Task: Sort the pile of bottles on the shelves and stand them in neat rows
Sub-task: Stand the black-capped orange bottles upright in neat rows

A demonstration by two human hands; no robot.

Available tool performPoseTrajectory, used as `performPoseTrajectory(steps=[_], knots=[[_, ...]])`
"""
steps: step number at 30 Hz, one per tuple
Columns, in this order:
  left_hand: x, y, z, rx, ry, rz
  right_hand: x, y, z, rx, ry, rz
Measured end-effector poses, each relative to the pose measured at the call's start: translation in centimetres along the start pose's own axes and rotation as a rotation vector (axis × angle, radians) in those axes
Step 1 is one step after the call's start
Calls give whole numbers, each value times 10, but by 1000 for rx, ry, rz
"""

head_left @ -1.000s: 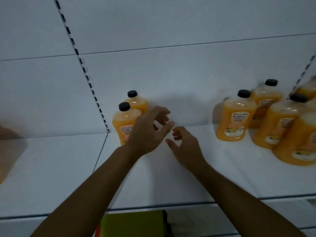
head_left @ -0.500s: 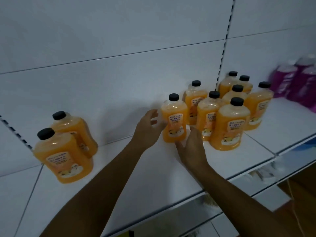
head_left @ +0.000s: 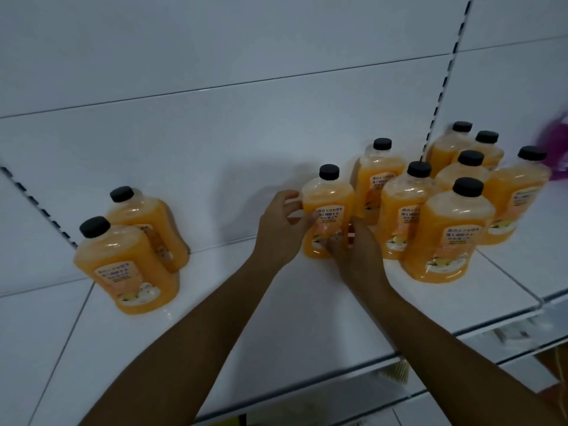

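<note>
held bottle: orange plastic bottle with a black screw cap and pale label [head_left: 327,210], upright on the white metal shelf [head_left: 276,318], just left of the right-hand cluster.
left hand: left hand [head_left: 281,230] wrapped on the bottle's left side, fingers curled over its label.
right hand: right hand [head_left: 353,250] closed on the bottle's lower right side near its base.
left pair: two orange bottles [head_left: 129,265] standing one behind the other, well apart from the hands.
right cluster: seven orange bottles [head_left: 448,229] bunched unevenly.
far right: blurred purple object [head_left: 558,149].
</note>
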State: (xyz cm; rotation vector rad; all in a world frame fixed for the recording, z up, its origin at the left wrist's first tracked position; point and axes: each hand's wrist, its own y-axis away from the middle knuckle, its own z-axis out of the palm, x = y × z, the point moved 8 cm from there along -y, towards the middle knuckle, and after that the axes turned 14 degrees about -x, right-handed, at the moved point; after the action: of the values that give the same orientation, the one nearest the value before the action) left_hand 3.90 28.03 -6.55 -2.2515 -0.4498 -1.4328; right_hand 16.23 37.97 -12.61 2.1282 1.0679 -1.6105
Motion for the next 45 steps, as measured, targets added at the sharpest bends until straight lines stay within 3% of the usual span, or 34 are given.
performPoseTrajectory(steps=[7, 10, 13, 17, 30, 42, 45], knots=[[7, 42, -61, 123, -101, 35, -39, -10, 62, -108, 39, -120], [18, 61, -98, 142, -315, 59, -60, -17, 102, -175, 52, -155], [25, 73, -137, 177, -555, -60, -76, -19, 137, -234, 21, -178], [33, 79, -154, 71, -844, -154, -87, -20, 172, -292, 0, -181], [14, 69, -161, -100, -769, -418, -73, -37, 196, -334, 111, -124], [17, 68, -152, 65, -1031, -291, -61, -25, 176, -320, 279, -69], [31, 76, -150, 218, -1113, -148, -57, -18, 164, -297, 303, -59]])
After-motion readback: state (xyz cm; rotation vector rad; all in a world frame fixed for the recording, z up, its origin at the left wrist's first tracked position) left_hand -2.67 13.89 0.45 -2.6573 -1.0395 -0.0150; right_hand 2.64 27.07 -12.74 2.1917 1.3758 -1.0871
